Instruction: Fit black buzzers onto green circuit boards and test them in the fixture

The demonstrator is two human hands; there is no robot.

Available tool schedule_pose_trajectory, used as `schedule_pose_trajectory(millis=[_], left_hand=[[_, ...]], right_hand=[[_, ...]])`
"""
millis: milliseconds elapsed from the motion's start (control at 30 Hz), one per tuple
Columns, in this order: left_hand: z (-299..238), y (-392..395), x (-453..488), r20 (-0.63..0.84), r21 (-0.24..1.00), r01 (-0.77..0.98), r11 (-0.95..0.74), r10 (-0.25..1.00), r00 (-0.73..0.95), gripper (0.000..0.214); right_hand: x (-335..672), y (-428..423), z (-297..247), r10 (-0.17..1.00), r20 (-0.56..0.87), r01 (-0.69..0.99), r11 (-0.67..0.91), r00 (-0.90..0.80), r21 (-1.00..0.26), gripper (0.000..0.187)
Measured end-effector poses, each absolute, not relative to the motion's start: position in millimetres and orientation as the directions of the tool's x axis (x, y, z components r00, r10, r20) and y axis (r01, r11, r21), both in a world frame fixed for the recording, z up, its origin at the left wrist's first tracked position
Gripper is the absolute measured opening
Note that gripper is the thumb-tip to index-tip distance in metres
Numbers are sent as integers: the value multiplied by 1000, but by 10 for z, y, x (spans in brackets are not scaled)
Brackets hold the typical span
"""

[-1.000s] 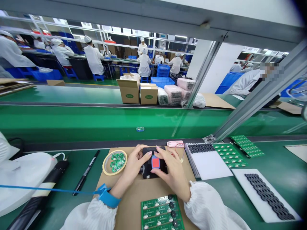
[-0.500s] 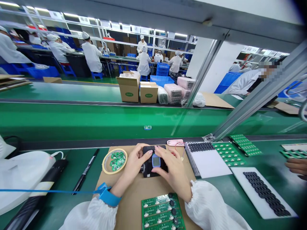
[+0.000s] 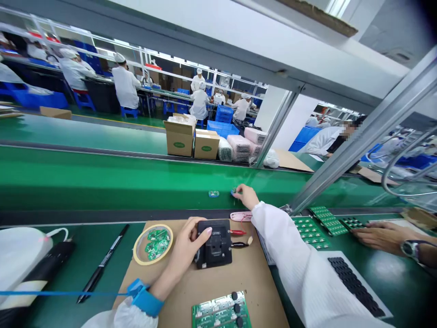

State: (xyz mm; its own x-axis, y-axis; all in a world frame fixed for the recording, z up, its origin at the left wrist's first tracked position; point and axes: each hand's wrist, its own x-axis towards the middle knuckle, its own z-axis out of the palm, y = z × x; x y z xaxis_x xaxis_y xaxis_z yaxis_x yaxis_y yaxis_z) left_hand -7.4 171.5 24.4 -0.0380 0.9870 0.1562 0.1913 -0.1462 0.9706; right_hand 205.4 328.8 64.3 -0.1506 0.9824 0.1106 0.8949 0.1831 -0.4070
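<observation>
At the near edge a green circuit board [image 3: 221,312] lies on a cardboard mat [image 3: 191,278], its lower part cut off by the frame. Just beyond it, the left hand [image 3: 186,243], with a blue wrist strap [image 3: 145,298] behind it, grips the left side of a black fixture [image 3: 213,243], fingers curled over its edge. A red clip lead [image 3: 236,233] touches the fixture's right side, under the reaching sleeve. Farther out, the right hand [image 3: 246,196] is stretched onto the green belt [image 3: 102,182], its fingertips on a small blue piece [image 3: 233,192]. Whether they pinch it or have let go I cannot tell, since the hand covers most of it. It seems wise to keep the left hand firm on the fixture and lift the sleeve clear of the lead. A similar piece [image 3: 213,193] lies just left, too small to make out. At the right, a co-worker's hand [image 3: 377,234] rests flat. Cardboard boxes [image 3: 179,139] stand beyond the belt.
</observation>
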Motion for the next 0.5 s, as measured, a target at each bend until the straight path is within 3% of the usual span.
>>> schedule_pose_trajectory(millis=[100, 333, 500], left_hand=[[251, 1725, -79, 171, 966, 205, -159, 984, -42, 30], [188, 1805, -101, 184, 960, 224, -166, 981, -62, 36], [136, 1881, -154, 153, 956, 265, -123, 984, -96, 50]], right_hand=[[1939, 3439, 538, 987, 67, 916, 162, -148, -366, 27], [1636, 3363, 556, 929, 65, 838, 357, -364, -413, 29], [1767, 3225, 892, 942, 132, 818, 335, -310, -467, 31]])
